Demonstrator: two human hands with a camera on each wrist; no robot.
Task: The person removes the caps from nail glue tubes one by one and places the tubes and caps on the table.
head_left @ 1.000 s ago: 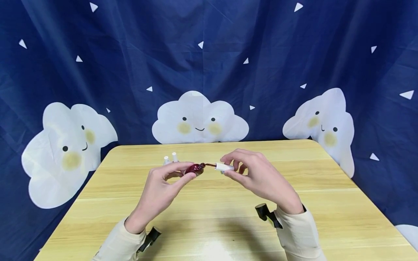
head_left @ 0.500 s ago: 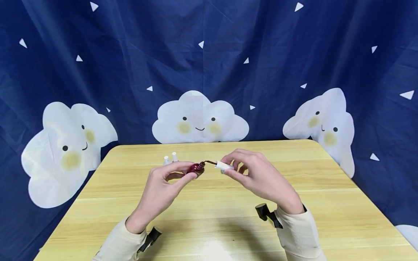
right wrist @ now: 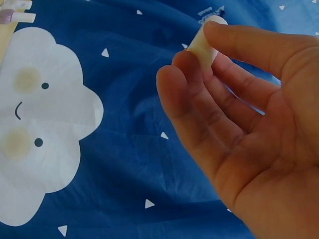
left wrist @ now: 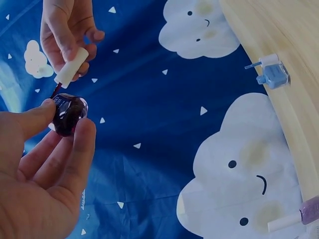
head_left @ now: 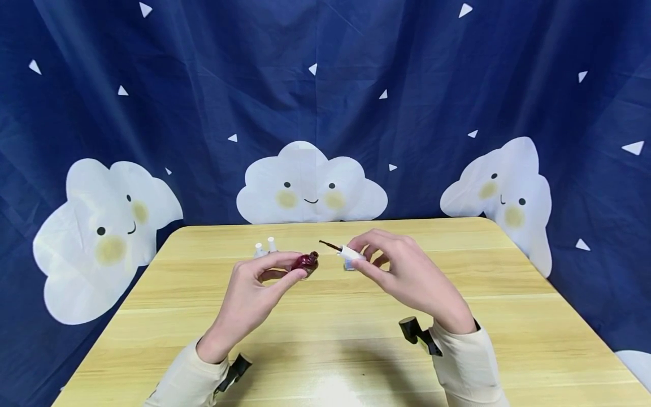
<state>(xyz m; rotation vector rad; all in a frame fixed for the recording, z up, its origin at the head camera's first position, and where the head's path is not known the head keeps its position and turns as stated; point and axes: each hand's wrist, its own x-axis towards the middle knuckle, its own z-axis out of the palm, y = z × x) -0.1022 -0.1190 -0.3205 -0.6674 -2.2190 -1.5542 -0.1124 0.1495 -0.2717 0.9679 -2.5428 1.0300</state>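
Observation:
My left hand [head_left: 256, 297] pinches a dark red nail polish bottle [head_left: 307, 262] between thumb and fingers, its uncapped neck tilted up to the right. Opposite it, my right hand [head_left: 402, 271] pinches the white brush cap [head_left: 350, 254], whose dark brush points up and left, apart from the bottle's neck in the head view. The left wrist view has the red bottle [left wrist: 69, 114] close up, with the white cap [left wrist: 72, 67] above it. In the right wrist view only the cap [right wrist: 202, 47] shows between thumb and fingertips; the red bottle is out of sight there.
A light blue polish bottle [left wrist: 275, 75] stands on the wooden table [head_left: 325, 333], a white cap with brush beside it. Two white-capped bottles [head_left: 265, 247] stand behind my left hand. A blue curtain [head_left: 315, 113] with clouds hangs past the table's far edge.
The brush has come out of the red bottle's neck as my right hand tilted the cap, and its tip now points up and left. My left hand has hardly moved.

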